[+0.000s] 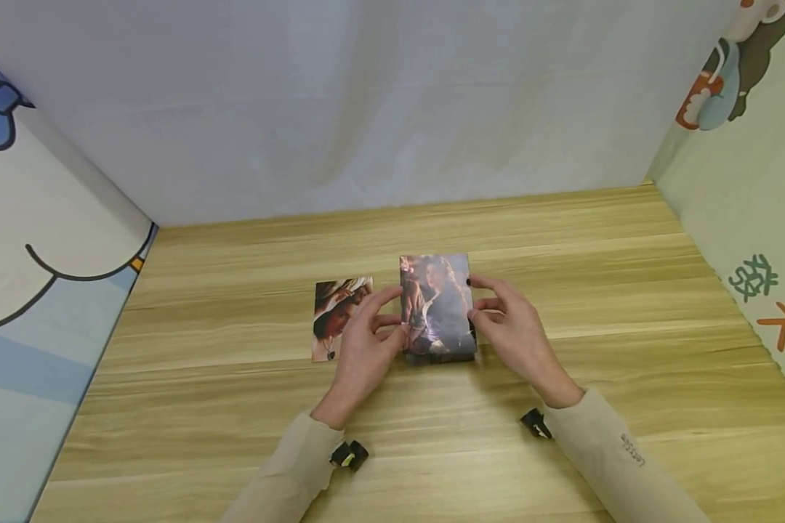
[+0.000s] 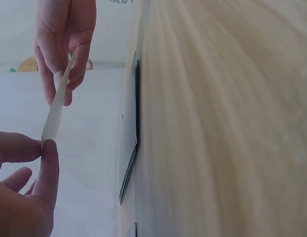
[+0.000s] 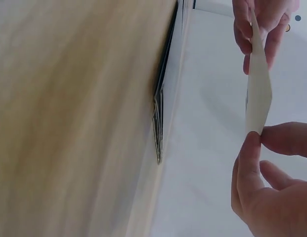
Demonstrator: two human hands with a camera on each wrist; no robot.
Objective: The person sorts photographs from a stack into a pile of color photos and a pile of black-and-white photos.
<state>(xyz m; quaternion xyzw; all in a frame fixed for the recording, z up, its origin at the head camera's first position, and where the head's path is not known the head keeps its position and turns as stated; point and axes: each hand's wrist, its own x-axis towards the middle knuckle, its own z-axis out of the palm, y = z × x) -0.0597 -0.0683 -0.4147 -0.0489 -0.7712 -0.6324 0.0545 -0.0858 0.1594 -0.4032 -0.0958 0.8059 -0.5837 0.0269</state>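
Note:
A photo print (image 1: 435, 301) of a figure in hazy, warm-and-dark tones is held at both side edges. My left hand (image 1: 366, 340) pinches its left edge between thumb and fingers; my right hand (image 1: 515, 328) pinches the right edge. Both wrist views show the print raised off the table, its pale back (image 3: 258, 94) and thin edge visible. Below it lies a thin dark-edged stack or folded piece (image 2: 129, 118), whose front end peeks out in the head view. Another photo print (image 1: 330, 319), showing a face under a hat, lies left, partly behind my left hand.
The wood-grain table (image 1: 235, 407) meets a pale cloth backdrop (image 1: 392, 109) at its far edge. Printed cartoon panels stand at left (image 1: 26, 290) and right (image 1: 739, 240). A small black wrist camera (image 1: 349, 455) sits at the left cuff, another (image 1: 536, 423) at the right.

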